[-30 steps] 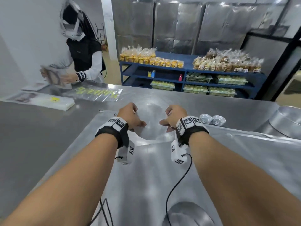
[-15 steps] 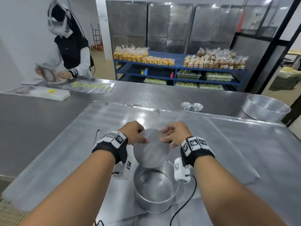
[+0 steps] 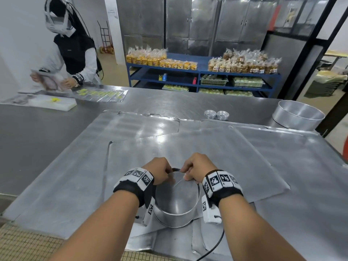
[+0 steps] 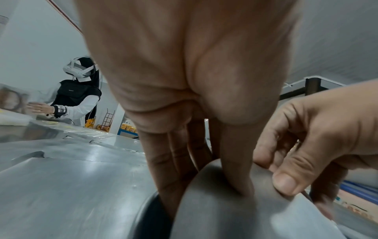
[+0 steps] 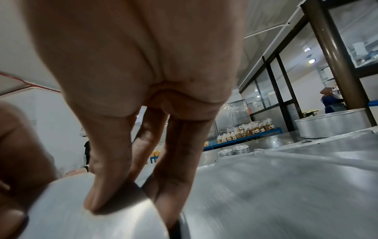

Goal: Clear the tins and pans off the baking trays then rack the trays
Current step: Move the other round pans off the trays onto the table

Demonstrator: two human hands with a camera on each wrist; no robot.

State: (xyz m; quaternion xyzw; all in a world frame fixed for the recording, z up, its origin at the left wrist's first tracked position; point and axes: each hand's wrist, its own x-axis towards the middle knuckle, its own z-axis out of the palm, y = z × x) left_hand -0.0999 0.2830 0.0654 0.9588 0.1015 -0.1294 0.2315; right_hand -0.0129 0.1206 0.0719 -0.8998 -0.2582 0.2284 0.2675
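- the left hand [image 3: 159, 172] and the right hand [image 3: 195, 170] are both pinching a thin, flat, round metal disc [image 3: 179, 187], thumbs on top and fingers curled beneath its far edge.
- the disc is lying tilted inside the mouth of a round, straight-walled metal ring [image 3: 175, 216], its near part sunk into the ring.
- in the left wrist view the left thumb is pressing on the dull grey disc [image 4: 241, 215], with the right hand [image 4: 310, 145] just beside it.
- the ring is standing on overlapping flat baking trays [image 3: 235, 159] of brushed, shiny metal, which are covering the near part of a steel table [image 3: 47, 129].
- two small stacks of fluted tins [image 3: 216, 114] are sitting on the table past the trays' far edge.
- a wide, round pan [image 3: 298, 113] with smooth, pale walls is standing at the table's far right corner.
- another person [image 3: 75, 53] is handling clear bags at the far left.
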